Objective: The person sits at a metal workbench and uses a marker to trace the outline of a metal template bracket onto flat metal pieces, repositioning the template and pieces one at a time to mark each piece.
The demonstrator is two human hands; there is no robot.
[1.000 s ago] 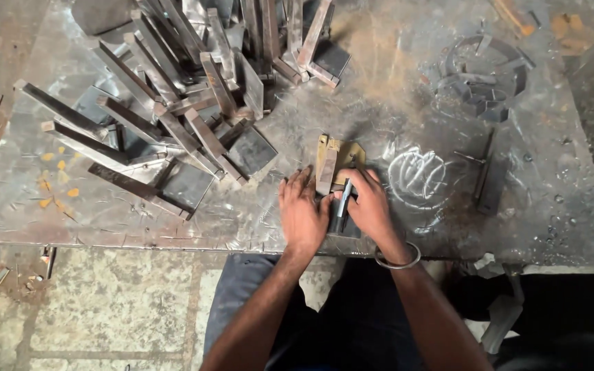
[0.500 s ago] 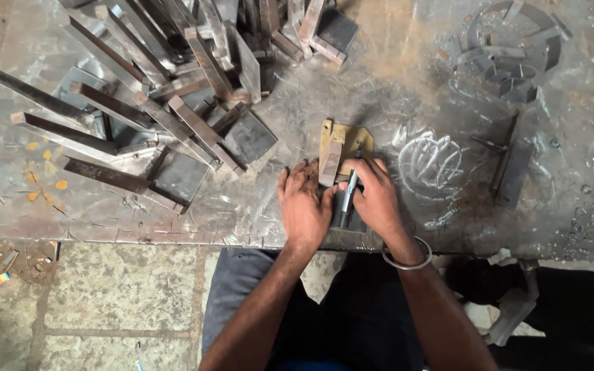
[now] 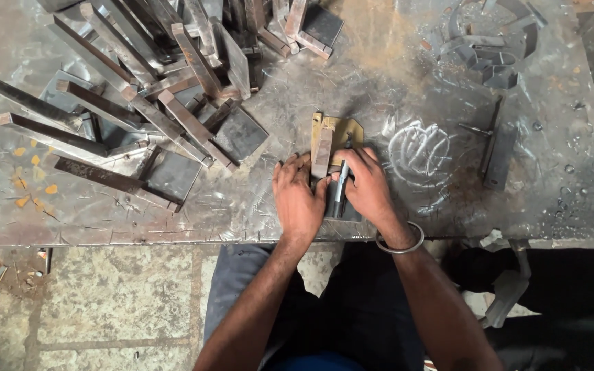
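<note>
Your left hand is pinning the metal bar flat while your right hand is gripping the marker; a slip is risking a crooked line.

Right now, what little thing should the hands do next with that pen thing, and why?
Probably draw the marker slowly along the edge of the small metal bar. The left hand presses flat beside the bar, which lies on a yellowish plate, and the right hand holds the marker right beside the bar. Keeping the left hand pressing should stop the bar from slipping.
</note>
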